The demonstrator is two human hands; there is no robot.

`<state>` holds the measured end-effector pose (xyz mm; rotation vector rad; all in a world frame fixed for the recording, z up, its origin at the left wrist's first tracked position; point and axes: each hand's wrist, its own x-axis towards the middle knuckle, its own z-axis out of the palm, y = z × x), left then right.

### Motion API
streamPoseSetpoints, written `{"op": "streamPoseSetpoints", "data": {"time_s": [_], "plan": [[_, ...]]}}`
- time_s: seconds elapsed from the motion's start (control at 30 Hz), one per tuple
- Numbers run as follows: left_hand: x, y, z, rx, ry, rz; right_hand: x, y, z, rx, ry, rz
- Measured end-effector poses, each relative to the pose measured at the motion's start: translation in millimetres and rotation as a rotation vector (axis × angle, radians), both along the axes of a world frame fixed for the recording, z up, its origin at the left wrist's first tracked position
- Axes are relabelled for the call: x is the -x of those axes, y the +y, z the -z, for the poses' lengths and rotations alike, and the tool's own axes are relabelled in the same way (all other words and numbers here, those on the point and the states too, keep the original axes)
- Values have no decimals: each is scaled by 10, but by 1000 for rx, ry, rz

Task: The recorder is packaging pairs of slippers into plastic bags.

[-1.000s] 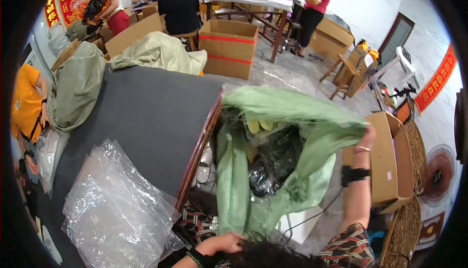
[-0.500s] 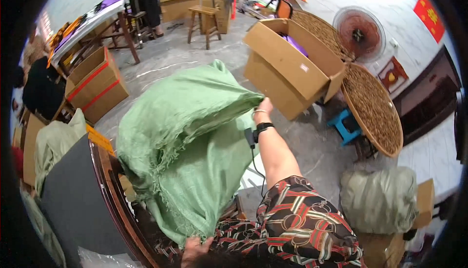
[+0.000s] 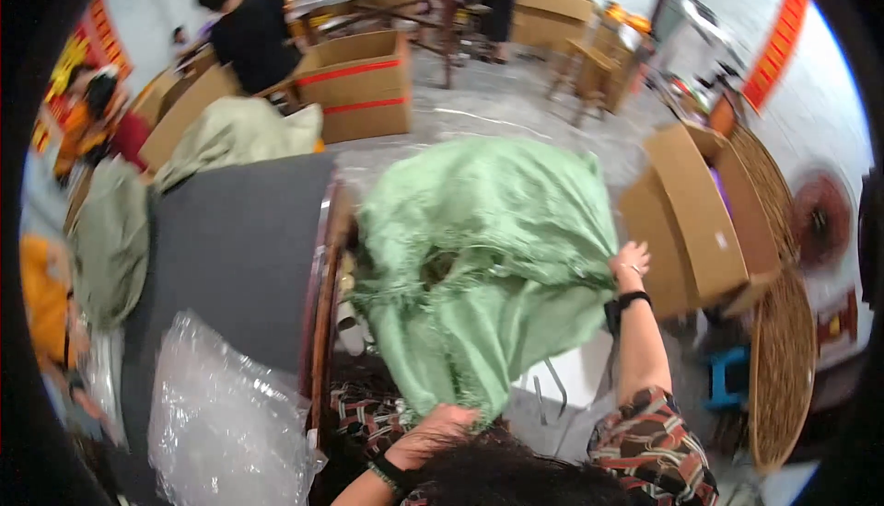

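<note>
head view: the left hand [image 3: 451, 425] is clamped on the gathered lower edge of a green woven sack [image 3: 497, 188], part of the grip hidden by hair; the right hand [image 3: 631, 263] is at the sack's right edge, its fingers partly spread, and whether they pinch the cloth cannot be told. the sack stands in front of the person, just right of the dark grey tabletop [image 3: 244, 230]. principal risk, in my judgement: the right edge slipping free, if that hold is as loose as the spread fingers suggest. secondary risk: the frayed mouth giving way, should loose strands rather than whole weave take the pull. a wide swing to the right could strike the open cardboard box [image 3: 691, 221]; one to the left could drag the clear plastic bags [image 3: 226, 414] lying near the tabletop's edge. differences noted: a second ago the mouth gaped and dark, plastic-wrapped contents showed; now cloth covers most of it, leaving a small dark gap. half a second ago the view was turned further right, with the right hand closed on the edge.
</note>
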<state>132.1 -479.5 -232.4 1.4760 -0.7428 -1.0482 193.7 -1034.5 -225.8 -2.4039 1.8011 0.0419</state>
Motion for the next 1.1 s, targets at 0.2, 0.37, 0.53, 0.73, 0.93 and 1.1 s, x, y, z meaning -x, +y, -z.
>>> {"op": "streamPoseSetpoints", "data": {"time_s": [0.2,0.37,0.53,0.73,0.93,1.1], "plan": [[182,112,758,304,-102,-23,-1664,1767,-678,224,-550,-1191],[465,511,230,438,-263,-548,-2121,3179,-433,322,29,-1934],[1503,989,130,200,-407,-1316,-2106,6987,-630,52,-263,-2739],[2216,856,79,113,-418,-1709,-1282,8710,-345,-366,-304,-3129],[2411,1021,191,148,-367,-1761,-971,9219,-365,-702,-221,-3135],[2427,1173,280,206,-340,-1738,-966,9411,-503,-920,-163,-3066]]}}
